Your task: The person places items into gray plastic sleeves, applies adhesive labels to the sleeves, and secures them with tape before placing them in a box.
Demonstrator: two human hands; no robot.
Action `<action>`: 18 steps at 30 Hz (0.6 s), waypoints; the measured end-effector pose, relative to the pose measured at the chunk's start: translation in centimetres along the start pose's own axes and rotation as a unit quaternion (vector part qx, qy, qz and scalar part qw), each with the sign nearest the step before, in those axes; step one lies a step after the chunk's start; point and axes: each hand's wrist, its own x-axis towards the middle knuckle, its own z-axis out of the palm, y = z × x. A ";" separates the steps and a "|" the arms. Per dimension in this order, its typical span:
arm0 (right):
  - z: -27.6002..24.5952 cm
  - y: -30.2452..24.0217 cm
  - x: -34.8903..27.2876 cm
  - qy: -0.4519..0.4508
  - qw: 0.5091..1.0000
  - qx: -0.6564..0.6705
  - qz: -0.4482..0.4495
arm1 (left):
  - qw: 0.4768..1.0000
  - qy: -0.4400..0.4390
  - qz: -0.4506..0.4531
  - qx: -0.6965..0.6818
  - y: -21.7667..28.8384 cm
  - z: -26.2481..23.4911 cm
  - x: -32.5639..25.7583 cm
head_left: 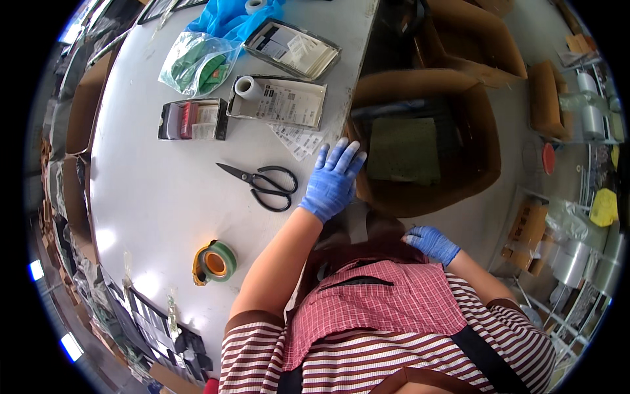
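Note:
Both my hands wear blue gloves. My left hand (333,180) lies flat with fingers spread at the right edge of the grey table (151,197), holding nothing, just right of black scissors (262,184). My right hand (431,242) is lower, off the table beside my checked apron, fingers loosely curled against a dark flat piece (357,226); whether it grips it is unclear. An open cardboard box (426,141) with a green pad inside stands just beyond both hands.
A green and orange tape dispenser (214,262) sits near me on the table. Farther off lie trays of paper labels (281,102), a small black box (193,119), a bag of green items (197,62) and blue plastic. More cardboard boxes stand on the floor at right.

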 end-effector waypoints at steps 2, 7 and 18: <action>-2.1 -0.6 1.2 0.003 0.997 0.053 0.056 | 0.999 -0.030 -0.005 0.031 -1.0 2.0 1.5; -5.7 4.5 5.2 -0.057 0.987 0.047 0.146 | 0.995 -0.090 0.005 0.040 -2.4 2.9 1.9; -10.4 6.3 13.9 -0.095 0.993 0.005 0.071 | 0.990 -0.119 -0.005 0.069 -2.2 2.8 2.3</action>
